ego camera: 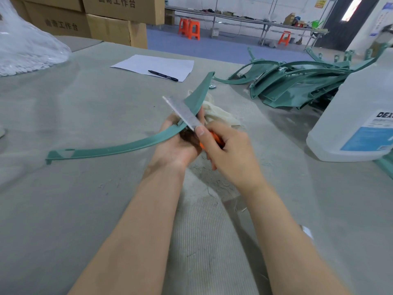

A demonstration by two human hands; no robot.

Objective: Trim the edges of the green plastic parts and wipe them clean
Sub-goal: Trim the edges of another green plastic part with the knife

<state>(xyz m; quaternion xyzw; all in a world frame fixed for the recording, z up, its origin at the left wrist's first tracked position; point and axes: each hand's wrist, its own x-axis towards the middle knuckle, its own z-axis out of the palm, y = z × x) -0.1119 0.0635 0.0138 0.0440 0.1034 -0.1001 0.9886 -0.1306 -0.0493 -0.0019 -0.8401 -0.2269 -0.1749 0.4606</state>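
Two bare forearms reach in from the bottom edge, the left from 7 o'clock and the right from 5 o'clock, meeting just above centre. The left hand (176, 146), palm turned up, curls its fingers round a curved green plastic part (110, 151). At its 3 o'clock, the right hand (230, 153), knuckles up, grips an orange-handled knife (184, 113), thumb pressed on the blade's base, pointing to 11 o'clock.

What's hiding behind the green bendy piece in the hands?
A crumpled cream cloth shows behind the green part. Only some of it can be seen: the green part, the knife and the right hand cover the rest.
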